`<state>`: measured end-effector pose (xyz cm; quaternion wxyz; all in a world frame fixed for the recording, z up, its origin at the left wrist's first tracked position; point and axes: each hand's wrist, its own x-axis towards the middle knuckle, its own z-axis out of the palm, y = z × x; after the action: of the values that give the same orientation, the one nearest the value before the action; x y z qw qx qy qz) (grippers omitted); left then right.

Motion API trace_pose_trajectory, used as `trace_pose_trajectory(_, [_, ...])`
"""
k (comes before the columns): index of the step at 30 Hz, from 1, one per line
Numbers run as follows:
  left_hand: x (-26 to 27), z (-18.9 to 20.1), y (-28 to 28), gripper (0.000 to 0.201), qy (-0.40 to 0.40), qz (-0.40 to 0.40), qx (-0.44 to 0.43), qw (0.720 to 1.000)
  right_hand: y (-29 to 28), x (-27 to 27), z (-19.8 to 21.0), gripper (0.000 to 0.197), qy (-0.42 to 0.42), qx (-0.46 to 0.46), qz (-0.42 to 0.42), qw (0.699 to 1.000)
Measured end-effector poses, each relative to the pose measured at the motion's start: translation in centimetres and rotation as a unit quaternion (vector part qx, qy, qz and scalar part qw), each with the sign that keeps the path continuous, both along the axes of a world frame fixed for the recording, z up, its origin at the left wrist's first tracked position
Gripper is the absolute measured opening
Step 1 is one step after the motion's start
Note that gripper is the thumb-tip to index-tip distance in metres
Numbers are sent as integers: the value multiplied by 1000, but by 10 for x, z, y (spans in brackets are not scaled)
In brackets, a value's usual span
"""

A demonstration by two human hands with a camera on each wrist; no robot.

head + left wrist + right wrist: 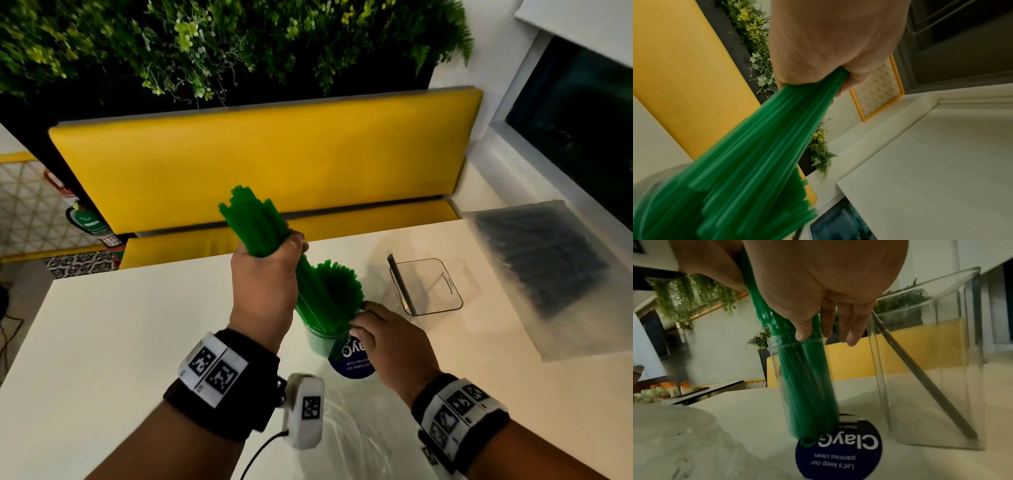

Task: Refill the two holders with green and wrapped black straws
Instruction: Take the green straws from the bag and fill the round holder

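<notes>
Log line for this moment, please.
left hand: grips green straws, lowering into round jar | right hand: steadies jar rim | square holder: one black straw

The left hand (265, 274) held a bundle of straws (253, 222) above the surface (137, 325). The low ends of the straws went down into the round holder (797, 378), which stood just to the right of this hand. The right hand (387, 339) was at the rim of the same holder. Right of the right hand stood the square holder (428, 287), with one straw (400, 284) leaning inside it. Further right, a bag of straws (548, 263) lay on the surface. A round sticker (838, 451) lay under the round holder.
</notes>
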<state>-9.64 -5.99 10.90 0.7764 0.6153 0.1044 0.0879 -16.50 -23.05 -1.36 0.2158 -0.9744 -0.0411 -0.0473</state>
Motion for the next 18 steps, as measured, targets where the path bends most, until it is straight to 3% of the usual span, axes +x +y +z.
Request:
trace_pose_trajectory(6, [12, -1, -6, 18, -2, 52, -25, 998, -5, 3, 3, 11, -3, -1, 27, 1000])
trace_pose_trajectory(11, [9, 13, 4, 27, 7, 39, -16, 999, -5, 5, 7, 15, -12, -14, 31, 999])
trace_pose_trajectory(18, [-29, 34, 46, 16, 43, -6, -41, 998, -1, 6, 9, 14, -15, -26, 25, 999])
